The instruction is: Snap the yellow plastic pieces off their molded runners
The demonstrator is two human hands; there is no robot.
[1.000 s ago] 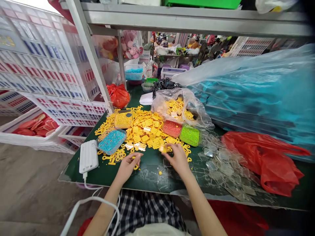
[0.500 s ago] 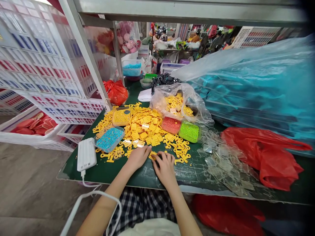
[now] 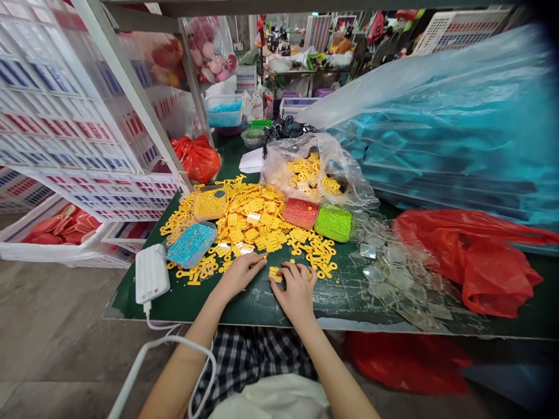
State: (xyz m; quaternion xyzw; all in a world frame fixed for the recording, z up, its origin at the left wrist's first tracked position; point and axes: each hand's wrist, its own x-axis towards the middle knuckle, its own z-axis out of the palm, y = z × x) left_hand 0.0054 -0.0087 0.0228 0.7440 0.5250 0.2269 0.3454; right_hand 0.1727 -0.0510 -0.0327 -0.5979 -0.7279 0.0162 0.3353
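Note:
My right hand point(image 3: 296, 289) rests low on the green table, its thumb and curled fingers at a flat yellow plastic piece point(image 3: 275, 273). To its left, my left hand point(image 3: 239, 276) has thumb and forefinger pinched together; a tiny yellowish speck shows at the tips, too small to name. Just beyond both hands spreads a heap of yellow plastic pieces point(image 3: 248, 216), with ring-ended ones point(image 3: 321, 256) to the right. Tubs of blue beads point(image 3: 191, 243), yellow beads point(image 3: 210, 203), red beads point(image 3: 300, 212) and green beads point(image 3: 334, 223) stand in and around the heap.
Clear plastic squares point(image 3: 397, 273) and a red bag point(image 3: 476, 262) lie right. An open clear bag point(image 3: 318, 169) of yellow pieces sits behind the heap. A white power bank point(image 3: 152, 273) with a cable is at left. Crates point(image 3: 65, 110) and a metal post point(image 3: 135, 99) flank the table.
My hands have moved apart, the left drawing away from the yellow piece, which stays at my right hand. The whole view has shifted slightly.

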